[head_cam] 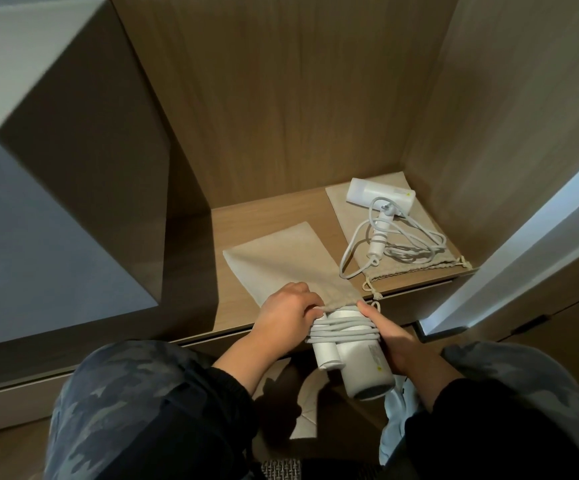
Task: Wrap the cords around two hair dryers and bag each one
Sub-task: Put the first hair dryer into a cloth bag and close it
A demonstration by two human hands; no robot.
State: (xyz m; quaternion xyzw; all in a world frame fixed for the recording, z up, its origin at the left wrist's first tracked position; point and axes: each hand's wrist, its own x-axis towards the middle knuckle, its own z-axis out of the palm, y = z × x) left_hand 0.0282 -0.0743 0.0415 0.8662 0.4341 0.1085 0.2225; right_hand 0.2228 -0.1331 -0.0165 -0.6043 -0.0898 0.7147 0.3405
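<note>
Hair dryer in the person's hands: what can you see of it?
The hair dryer is white plastic: a round barrel with the handle folded alongside, its pale cord wound several times round both. One end sits in the mouth of a beige cloth bag on the shelf; the other overhangs the shelf edge. The right hand grips the barrel; the left hand pinches the bag's mouth beside it.

Left hand (286, 308) pinches the bag (281, 258) mouth, fingers curled; right hand (393, 339) grips the hair dryer (364, 362), forearms converging.
</note>
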